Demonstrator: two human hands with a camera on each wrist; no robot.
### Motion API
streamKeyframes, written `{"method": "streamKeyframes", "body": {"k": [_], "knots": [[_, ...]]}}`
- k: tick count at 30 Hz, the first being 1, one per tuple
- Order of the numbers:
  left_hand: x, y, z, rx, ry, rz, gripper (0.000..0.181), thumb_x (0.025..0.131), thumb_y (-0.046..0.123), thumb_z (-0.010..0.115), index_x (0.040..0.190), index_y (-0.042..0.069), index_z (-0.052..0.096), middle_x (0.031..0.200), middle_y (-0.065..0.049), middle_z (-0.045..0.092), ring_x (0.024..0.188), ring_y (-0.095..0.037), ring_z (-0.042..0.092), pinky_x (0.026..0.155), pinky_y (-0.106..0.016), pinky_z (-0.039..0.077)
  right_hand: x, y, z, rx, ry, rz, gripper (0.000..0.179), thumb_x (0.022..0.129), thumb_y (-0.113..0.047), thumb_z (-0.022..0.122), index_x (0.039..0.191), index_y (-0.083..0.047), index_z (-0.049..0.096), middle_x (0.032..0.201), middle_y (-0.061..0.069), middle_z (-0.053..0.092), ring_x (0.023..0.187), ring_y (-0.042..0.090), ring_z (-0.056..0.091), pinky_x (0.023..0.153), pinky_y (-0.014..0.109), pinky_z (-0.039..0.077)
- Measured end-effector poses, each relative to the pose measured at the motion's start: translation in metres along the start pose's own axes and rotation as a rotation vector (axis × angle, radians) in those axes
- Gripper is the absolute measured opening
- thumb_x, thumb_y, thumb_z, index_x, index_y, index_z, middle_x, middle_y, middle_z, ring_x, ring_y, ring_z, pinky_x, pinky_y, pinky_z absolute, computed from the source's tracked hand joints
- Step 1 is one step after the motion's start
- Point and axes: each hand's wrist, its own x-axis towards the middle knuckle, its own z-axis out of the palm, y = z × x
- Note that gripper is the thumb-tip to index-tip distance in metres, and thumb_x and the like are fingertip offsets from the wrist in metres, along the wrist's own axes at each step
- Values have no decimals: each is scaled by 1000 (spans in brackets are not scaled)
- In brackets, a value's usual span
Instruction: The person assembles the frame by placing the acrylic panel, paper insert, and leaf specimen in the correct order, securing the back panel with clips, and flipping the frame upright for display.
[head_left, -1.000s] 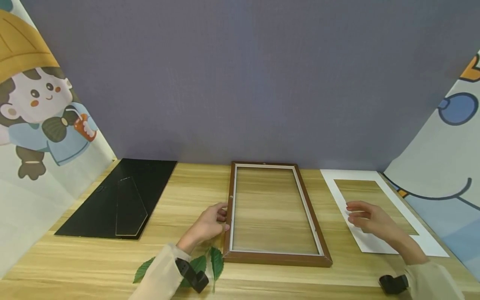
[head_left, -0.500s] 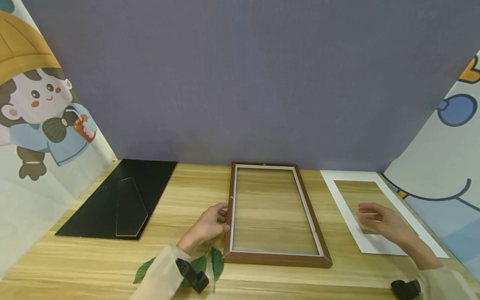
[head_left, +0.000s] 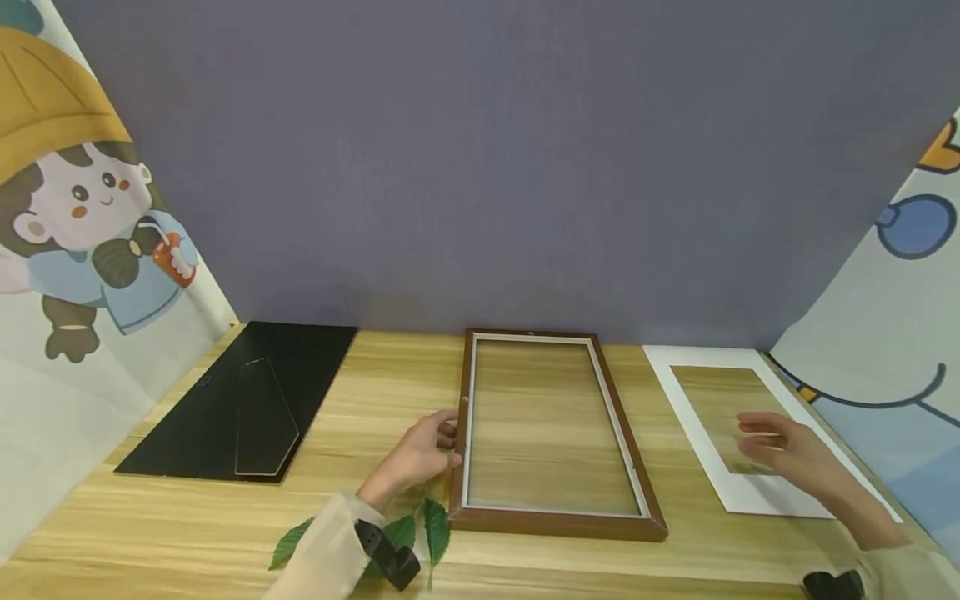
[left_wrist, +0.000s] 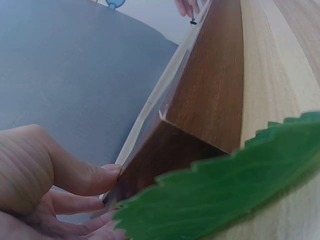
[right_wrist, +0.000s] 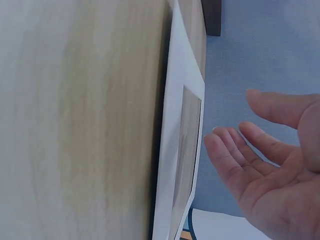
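A brown wooden picture frame (head_left: 566,525) with a pale inner lip lies flat in the middle of the table. At its left side my left hand (head_left: 416,457) holds the edge, thumb tip on the rail and the other fingers bent against the side. In the left wrist view, the thumb (left_wrist: 87,176) meets the frame's brown edge (left_wrist: 210,80), and a serrated green leaf (left_wrist: 210,195) covers part of the corner. My right hand (head_left: 795,454) hovers over a white picture mat (head_left: 765,497), fingers loosely bent, with nothing between them in the right wrist view.
A black backing board (head_left: 202,417) with a stand flap lies at the left. Green leaves (head_left: 435,531) lie by the frame's front left corner, partly under my left sleeve (head_left: 318,546). A grey panel (head_left: 480,167) and cartoon-printed walls (head_left: 112,250) enclose the wooden table (head_left: 187,542).
My right hand has moved to the right across the mat, from its left border toward its window and right side. My left hand stays at the frame, which has not moved.
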Motion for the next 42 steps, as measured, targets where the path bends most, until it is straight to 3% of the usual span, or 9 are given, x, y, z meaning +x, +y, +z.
{"method": "streamKeyframes", "body": {"k": [10, 14, 18, 33, 35, 36, 37, 40, 42], "knots": [[-1, -1, 2, -4, -3, 6, 65, 75, -12, 65, 135, -12, 41, 111, -24, 58, 101, -35, 58, 82, -40, 55, -6, 9, -5, -22, 54, -44, 43, 88, -6, 65, 106, -43, 50, 99, -42, 46, 81, -9, 57, 62, 17, 51], [-1, -1, 2, 0, -5, 4, 65, 76, -11, 65, 135, -11, 41, 111, -23, 58, 101, -34, 58, 82, -40, 54, -6, 10, -8, -93, 70, -9, 29, 88, -11, 67, 115, -13, 57, 98, -45, 42, 81, -15, 53, 62, 16, 51], [-1, -1, 1, 2, -9, 12, 64, 76, -10, 66, 135, -11, 41, 112, -23, 58, 101, -34, 58, 82, -41, 54, -7, 10, -12, -148, 67, 37, 50, 89, -12, 66, 123, 19, 44, 96, -47, 37, 82, -22, 45, 62, 17, 50], [0, -2, 0, -4, -17, 20, 64, 76, -11, 65, 135, -13, 40, 112, -25, 58, 101, -35, 58, 83, -42, 54, -8, 20, -17, -223, 133, 50, 51, 87, -11, 68, 121, 20, 46, 94, -48, 31, 80, -26, 39, 59, 14, 48], [0, -2, 0, -4, -17, 20, 64, 76, -11, 65, 135, -13, 40, 112, -24, 57, 101, -35, 58, 83, -42, 54, -7, 20, -17, -245, 127, 62, 52, 87, -12, 67, 123, 19, 45, 96, -34, 53, 79, -27, 36, 59, 13, 47], [0, -2, 0, -3, -17, 22, 64, 76, -11, 65, 135, -13, 40, 111, -24, 57, 101, -35, 58, 83, -42, 54, -7, 21, -18, -251, 129, 64, 52, 87, -12, 67, 123, 19, 45, 97, -29, 55, 79, -27, 36, 60, 12, 46], [0, -2, 0, -2, -17, 22, 64, 76, -11, 65, 135, -13, 40, 111, -24, 57, 101, -35, 58, 83, -42, 54, -6, 21, -18, -264, 130, 67, 52, 87, -13, 67, 123, 19, 45, 100, -15, 63, 79, -27, 35, 60, 12, 46], [-1, -2, -1, 1, -17, 22, 64, 76, -11, 65, 135, -13, 40, 112, -24, 58, 101, -35, 58, 82, -42, 54, -5, 22, -19, -296, 131, 79, 53, 87, -14, 67, 123, 18, 45, 110, 29, 59, 79, -28, 32, 60, 12, 45], [-1, -1, -1, 1, -17, 20, 64, 76, -11, 65, 135, -13, 40, 112, -25, 57, 101, -35, 58, 82, -41, 55, -4, 23, -20, -300, 136, 82, 53, 87, -14, 68, 123, 17, 46, 105, 17, 63, 79, -28, 33, 60, 12, 46]]}}
